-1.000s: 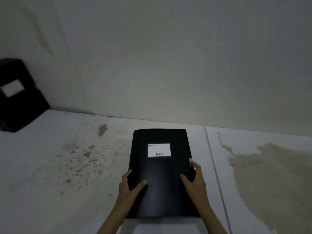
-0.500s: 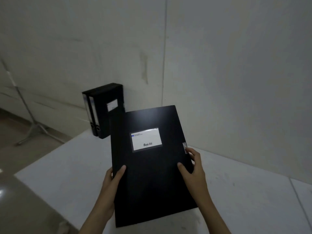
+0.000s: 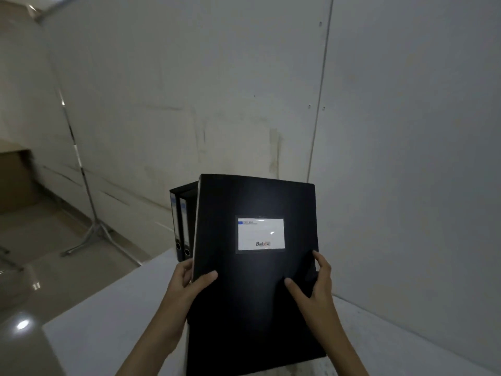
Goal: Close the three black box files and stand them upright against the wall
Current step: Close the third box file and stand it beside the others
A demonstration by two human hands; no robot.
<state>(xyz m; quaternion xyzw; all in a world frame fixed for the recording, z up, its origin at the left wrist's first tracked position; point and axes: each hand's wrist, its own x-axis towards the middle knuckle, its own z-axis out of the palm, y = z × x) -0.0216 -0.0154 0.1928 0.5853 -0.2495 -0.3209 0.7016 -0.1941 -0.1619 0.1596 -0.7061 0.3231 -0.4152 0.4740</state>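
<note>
A pale, scuffed wall (image 3: pixel 244 104) backs a matte white table (image 3: pixel 108 335), where two black box files (image 3: pixel 182 221) stand upright, closed, contents hidden. In front, a closed third box file (image 3: pixel 254 272), smooth black with a white label (image 3: pixel 261 234), is held tilted above the table. The left hand (image 3: pixel 187 289) grips its left edge, the right hand (image 3: pixel 314 289) its right edge, thumbs across the cover.
</note>
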